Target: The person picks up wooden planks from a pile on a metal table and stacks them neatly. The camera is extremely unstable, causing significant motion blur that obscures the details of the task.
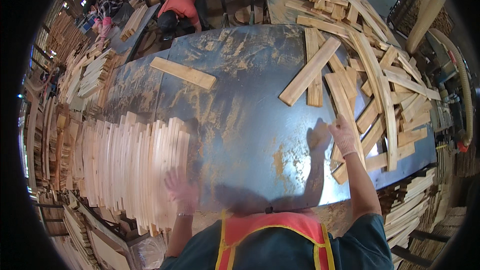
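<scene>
The person stands at a dark metal tabletop (240,120) dusted with sawdust, both hands in pale work gloves. The right hand (343,135) reaches out to the loose heap of wooden slats (380,75) on the right side of the tabletop; its grip is partly closed, fingers curled down onto the edge of a long slat (345,105) at the near side of the heap. Whether it actually clasps the slat or only touches it cannot be told. The left hand (181,192) is blurred, its grip spread open with fingers apart, holding nothing, and it sits just beside the near right end of the row of stacked slats (132,162) that stand on edge, packed tight, along the left side of the tabletop.

Well apart from both hands, a single flat board (183,73) lies alone on the far left part of the tabletop, and another long board (310,71) lies angled at the left fringe of the heap. Beyond the far edge, a person in an orange shirt (181,2) bends over. A ribbed dust hose (462,85) curves down the right side
</scene>
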The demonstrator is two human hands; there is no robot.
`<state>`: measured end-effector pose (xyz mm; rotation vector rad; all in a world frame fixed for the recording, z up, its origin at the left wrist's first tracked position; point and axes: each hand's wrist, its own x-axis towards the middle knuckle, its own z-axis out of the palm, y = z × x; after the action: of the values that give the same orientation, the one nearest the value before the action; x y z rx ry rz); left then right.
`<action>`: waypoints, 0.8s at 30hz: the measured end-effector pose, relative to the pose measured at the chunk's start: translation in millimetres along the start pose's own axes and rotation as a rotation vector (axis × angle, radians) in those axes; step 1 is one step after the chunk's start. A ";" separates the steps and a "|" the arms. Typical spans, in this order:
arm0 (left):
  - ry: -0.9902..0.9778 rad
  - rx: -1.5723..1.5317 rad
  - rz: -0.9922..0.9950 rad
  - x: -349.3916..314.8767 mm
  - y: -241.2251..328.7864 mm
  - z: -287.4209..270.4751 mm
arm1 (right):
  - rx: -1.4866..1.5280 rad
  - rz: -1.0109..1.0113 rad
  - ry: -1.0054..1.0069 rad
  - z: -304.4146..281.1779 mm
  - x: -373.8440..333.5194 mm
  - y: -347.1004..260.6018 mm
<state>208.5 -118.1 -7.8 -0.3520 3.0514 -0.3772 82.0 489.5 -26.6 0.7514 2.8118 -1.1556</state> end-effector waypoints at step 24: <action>0.056 -1.024 -0.235 348.2 251.8 -13.2 | 0.789 0.116 -0.337 52.8 196.0 -109.3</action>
<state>-186.2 42.7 -63.3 -0.7171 2.9716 1.2236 -147.8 471.1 -29.3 0.6278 1.9728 -2.1453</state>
